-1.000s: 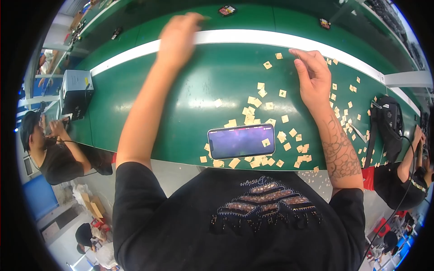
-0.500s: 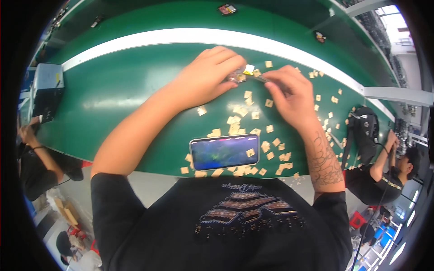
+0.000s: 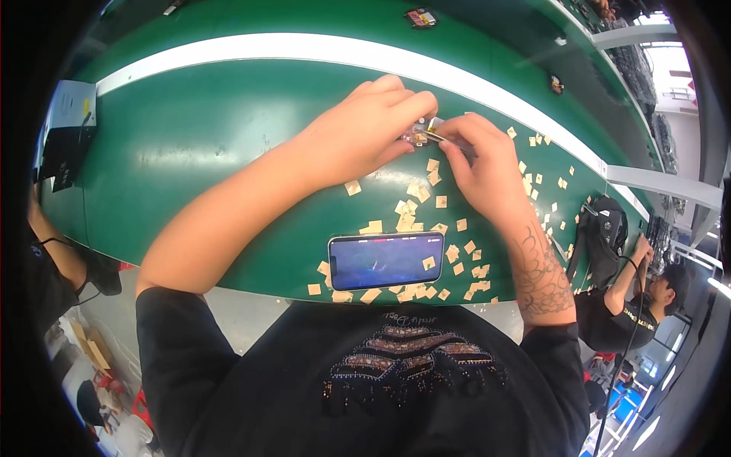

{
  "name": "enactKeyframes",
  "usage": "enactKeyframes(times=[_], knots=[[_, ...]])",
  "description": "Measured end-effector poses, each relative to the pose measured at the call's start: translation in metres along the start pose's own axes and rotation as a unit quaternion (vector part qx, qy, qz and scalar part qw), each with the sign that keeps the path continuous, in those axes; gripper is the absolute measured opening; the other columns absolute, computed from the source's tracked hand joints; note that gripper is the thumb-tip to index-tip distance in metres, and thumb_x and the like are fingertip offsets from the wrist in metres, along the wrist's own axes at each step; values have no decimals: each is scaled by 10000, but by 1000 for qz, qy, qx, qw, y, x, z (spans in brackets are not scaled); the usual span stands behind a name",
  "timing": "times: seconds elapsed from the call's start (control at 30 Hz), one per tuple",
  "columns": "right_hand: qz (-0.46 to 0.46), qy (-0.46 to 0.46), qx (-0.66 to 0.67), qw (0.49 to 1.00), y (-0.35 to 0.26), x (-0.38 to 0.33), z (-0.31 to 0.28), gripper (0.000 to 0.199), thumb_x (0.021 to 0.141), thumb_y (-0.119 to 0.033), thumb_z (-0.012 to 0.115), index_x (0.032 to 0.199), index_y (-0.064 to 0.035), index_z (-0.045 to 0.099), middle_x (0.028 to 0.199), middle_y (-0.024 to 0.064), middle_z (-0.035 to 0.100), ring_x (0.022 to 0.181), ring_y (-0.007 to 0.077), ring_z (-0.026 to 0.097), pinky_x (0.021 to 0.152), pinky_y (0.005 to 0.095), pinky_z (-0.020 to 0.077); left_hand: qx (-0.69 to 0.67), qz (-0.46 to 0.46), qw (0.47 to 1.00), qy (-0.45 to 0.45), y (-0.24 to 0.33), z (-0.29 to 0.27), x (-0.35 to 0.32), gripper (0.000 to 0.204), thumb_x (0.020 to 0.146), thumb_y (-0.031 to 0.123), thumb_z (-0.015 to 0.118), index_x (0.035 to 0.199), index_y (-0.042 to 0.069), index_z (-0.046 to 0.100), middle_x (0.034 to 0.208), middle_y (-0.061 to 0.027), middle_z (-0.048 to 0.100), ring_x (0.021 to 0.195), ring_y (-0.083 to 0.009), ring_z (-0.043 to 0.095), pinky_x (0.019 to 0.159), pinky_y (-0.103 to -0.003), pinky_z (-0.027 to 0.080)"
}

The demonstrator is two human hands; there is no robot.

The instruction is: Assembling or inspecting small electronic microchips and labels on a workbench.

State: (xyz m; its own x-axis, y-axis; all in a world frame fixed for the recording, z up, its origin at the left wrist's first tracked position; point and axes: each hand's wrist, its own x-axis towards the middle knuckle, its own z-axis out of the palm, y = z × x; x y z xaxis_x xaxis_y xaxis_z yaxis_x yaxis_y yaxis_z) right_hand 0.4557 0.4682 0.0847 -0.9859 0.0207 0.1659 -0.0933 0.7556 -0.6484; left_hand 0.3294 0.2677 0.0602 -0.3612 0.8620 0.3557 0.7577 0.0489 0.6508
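My left hand curls round a small electronic part near the far side of the green table, pinning it between thumb and fingers. Much of that part is hidden; reddish, yellowish and metallic bits show, with a small white piece at its far edge. My right hand pinches thin metal tweezers, whose tips reach onto the part. Whether a square sits between the tips is too small to tell. Pale yellow square pieces lie loose just nearer than both hands.
A phone with a lit screen lies near the table's front edge, amid several scattered squares. A black bag stands at the right. A grey and black box is at the far left. Other people sit on both sides.
The tweezers' tips, earlier beside the part with a yellow square at them, have moved left onto it. My right hand is closer to my left. The whole view has shifted slightly.
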Motion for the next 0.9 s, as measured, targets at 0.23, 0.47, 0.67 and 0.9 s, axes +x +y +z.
enactKeyframes(times=[0.23, 0.47, 0.67, 0.9], knots=[[22, 67, 61, 996, 8, -4, 7, 184, 928, -1, 743, 1105, -16, 697, 959, 77, 645, 768, 161, 623, 694, 282, 514, -30, -11, 999, 22, -7, 4, -4, 470, 810, 25, 838, 1202, 69, 583, 1092, -103, 662, 1068, -331, 636, 916, -441, 541], [65, -40, 135, 988, 17, 11, 3, 185, 920, -39, 764, 1087, -29, 685, 875, 44, 694, 727, 97, 600, 686, 266, 507, 17, 21, 999, -21, -6, -1, -2, 311, 826, 42, 831, 1105, 59, 693, 1126, -76, 678, 1066, -307, 644, 927, -425, 558], [76, -25, 182, 980, 29, 5, 4, 189, 909, 15, 739, 1088, -29, 697, 840, 25, 703, 650, 60, 544, 601, 243, 441, 88, 81, 993, -23, -7, -2, -1, 285, 845, 90, 826, 1117, 78, 741, 1129, -63, 687, 1051, -288, 648, 912, -416, 564], [45, -62, 100, 992, 22, 4, -12, 193, 931, -14, 733, 1123, -24, 747, 867, 68, 713, 658, 106, 553, 617, 280, 465, 138, 105, 984, -27, -4, -3, 1, 260, 848, 117, 824, 1091, 84, 738, 1127, -64, 688, 1044, -283, 648, 915, -417, 566]])
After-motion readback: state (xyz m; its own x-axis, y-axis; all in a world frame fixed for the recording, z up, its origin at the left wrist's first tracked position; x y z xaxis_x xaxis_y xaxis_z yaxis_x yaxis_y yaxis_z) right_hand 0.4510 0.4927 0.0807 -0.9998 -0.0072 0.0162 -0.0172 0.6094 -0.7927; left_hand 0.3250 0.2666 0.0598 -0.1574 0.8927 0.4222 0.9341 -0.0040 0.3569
